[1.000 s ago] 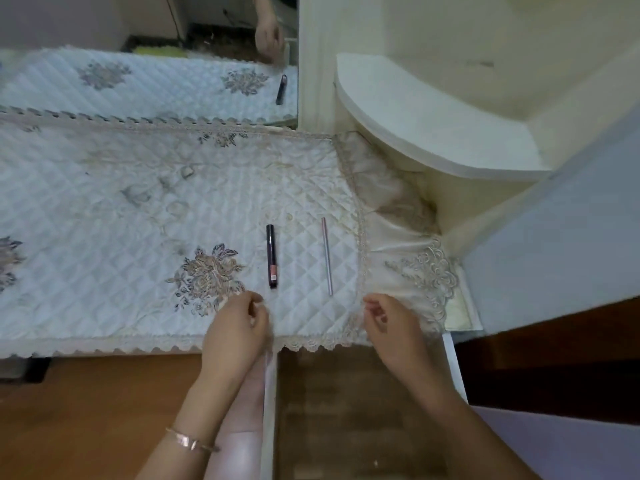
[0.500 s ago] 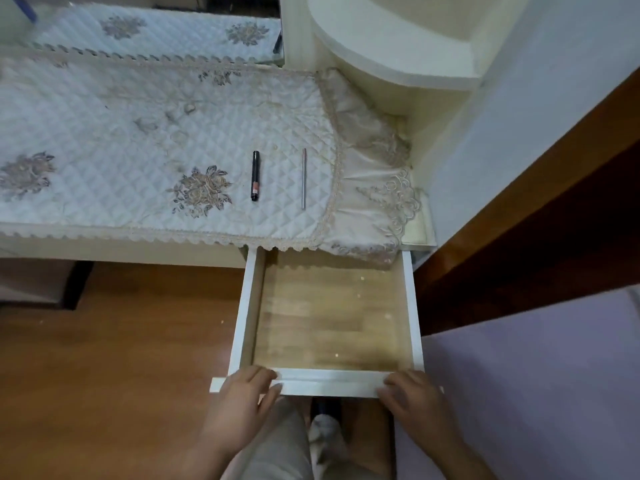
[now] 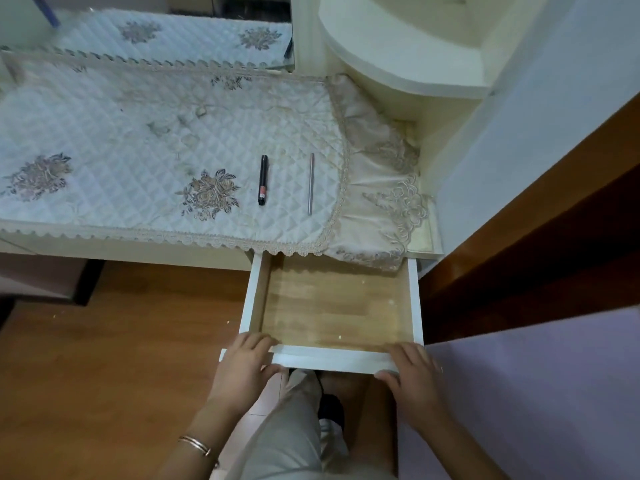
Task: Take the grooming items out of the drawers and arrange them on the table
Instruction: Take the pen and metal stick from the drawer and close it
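A white drawer [image 3: 331, 360] with a bare wooden bottom stands pulled far out below the table's right end; nothing lies in it. My left hand [image 3: 242, 368] grips the front panel at its left corner. My right hand [image 3: 410, 374] grips the same panel near the right corner. On the white quilted table cover [image 3: 138, 140] lie a black tube with a pink band [image 3: 263, 180] and, to its right, a thin silver stick [image 3: 310, 183], both lengthwise and apart from each other.
A mirror [image 3: 173, 32] stands behind the table. A cream rounded shelf [image 3: 398, 57] rises at the right, beside a pale wall and a dark wooden panel [image 3: 536, 220]. My legs are below the drawer, over a brown wooden floor [image 3: 104, 358].
Both hands went from the table's front edge to the drawer front, and the drawer has come out far. In the last half second little has moved.
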`<state>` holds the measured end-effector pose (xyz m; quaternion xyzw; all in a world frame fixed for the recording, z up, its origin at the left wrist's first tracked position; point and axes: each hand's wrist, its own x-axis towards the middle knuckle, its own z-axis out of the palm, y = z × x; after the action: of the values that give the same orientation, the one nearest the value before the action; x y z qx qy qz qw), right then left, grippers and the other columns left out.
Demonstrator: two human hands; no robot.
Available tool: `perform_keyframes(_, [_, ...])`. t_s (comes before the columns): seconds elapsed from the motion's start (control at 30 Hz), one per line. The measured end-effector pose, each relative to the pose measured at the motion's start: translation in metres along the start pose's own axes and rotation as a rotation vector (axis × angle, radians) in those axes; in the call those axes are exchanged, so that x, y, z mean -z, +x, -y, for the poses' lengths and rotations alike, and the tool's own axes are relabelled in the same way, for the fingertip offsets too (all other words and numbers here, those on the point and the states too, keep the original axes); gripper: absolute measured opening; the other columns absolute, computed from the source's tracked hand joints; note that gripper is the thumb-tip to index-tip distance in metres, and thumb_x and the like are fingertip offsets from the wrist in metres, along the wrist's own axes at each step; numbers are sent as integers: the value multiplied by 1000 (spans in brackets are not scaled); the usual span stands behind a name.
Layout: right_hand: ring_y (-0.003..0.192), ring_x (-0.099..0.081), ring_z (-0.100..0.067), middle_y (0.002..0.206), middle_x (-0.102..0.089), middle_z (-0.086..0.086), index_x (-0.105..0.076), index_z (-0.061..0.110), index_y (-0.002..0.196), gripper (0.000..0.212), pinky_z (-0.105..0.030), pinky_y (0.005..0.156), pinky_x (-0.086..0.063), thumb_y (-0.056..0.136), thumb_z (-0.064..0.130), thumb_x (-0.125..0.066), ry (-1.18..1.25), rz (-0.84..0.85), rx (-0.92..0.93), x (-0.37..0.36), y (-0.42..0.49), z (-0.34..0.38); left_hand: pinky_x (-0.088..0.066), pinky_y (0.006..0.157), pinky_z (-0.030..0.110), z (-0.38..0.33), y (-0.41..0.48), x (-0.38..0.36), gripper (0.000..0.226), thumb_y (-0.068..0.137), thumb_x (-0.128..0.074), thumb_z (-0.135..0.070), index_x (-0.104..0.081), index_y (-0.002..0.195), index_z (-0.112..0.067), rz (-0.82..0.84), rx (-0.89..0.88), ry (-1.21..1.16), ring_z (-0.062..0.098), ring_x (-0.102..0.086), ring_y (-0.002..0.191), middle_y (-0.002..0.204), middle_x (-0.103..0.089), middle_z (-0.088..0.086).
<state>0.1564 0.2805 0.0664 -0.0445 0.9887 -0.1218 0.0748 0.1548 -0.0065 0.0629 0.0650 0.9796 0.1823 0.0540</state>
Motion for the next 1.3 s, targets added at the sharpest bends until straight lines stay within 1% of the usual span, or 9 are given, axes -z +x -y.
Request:
perform_keyframes(0.13, [106, -43, -21, 109, -68, -8, -57, 15, 112, 83, -43, 82, -52, 39, 37, -89, -108, -86, -14, 16, 54, 4, -47, 95, 50, 4, 51, 11, 79, 54, -83, -43, -46, 120, -19, -16, 23, 93, 27, -34, 120, 124, -59, 11])
perform_keyframes(0.33, [124, -37, -26, 132, -55, -11, -36, 20, 132, 104, -48, 101, -35, 44, 39, -88, -225, -143, -56, 29, 121, 7, -10, 109, 41, 9, 123, 24, 108, 51, -82, -49, -30, 138, -13, -138, 29, 172, 29, -18, 134, 143, -40, 16])
perform_keyframes(0.47, [118, -48, -31, 124, -61, -12, -48, 17, 125, 87, -52, 94, -44, 49, 29, -88, -267, -202, -52, 30, 156, 8, -29, 105, 51, 12, 162, 25, 85, 54, -84, -39, -44, 123, -11, -152, 12, 178, 34, -32, 126, 128, -52, 16])
perform_keyframes(0.6, [108, -40, -30, 115, -61, -13, -56, 16, 112, 53, -50, 89, -46, 65, 24, -78, -231, -287, -88, 25, 169, 11, -26, 92, 45, 7, 179, 27, 43, 62, -60, -6, -51, 103, -12, -268, 86, 181, 33, -36, 111, 112, -50, 12])
perform_keyframes(0.73, [109, -39, -32, 116, -59, -15, -56, 14, 110, 52, -51, 90, -43, 63, 22, -78, -189, -263, -118, 24, 174, 12, -24, 89, 44, 5, 179, 27, 44, 58, -39, -9, -50, 101, -11, -276, 98, 179, 32, -35, 108, 110, -48, 11])
perform_keyframes(0.9, [111, -38, -32, 119, -57, -16, -52, 15, 113, 53, -53, 91, -42, 65, 17, -74, -145, -211, -111, 29, 170, 12, -34, 98, 56, 5, 169, 28, 58, 59, -66, -8, -47, 113, -9, -161, 84, 181, 38, -34, 119, 119, -53, 18])
perform_keyframes(1.03, [133, -26, -34, 143, -37, -14, -37, 17, 134, 62, -55, 109, -24, 77, 14, -63, -69, -54, -46, 40, 153, 13, -30, 105, 53, 5, 140, 37, 71, 73, -69, -16, -37, 136, -12, -17, 71, 183, 35, -28, 137, 145, -38, 13])
perform_keyframes(1.2, [131, -34, -30, 140, -41, -12, -39, 13, 135, 55, -43, 108, -29, 83, 10, -56, 81, -17, -39, 36, 87, 11, -42, 94, 37, -2, 55, 38, 41, 88, -48, -24, -47, 129, -14, 112, 405, -28, 27, -52, 117, 132, -54, 7])
perform_keyframes(1.3, [125, -42, -23, 137, -46, -5, -40, 16, 134, 47, -36, 104, -37, 89, 17, -53, 234, 339, -102, 3, 29, -3, -44, 85, 30, -3, -31, 17, 34, 90, -50, -24, -54, 121, -11, 239, 698, -319, 26, -59, 106, 118, -64, 9])
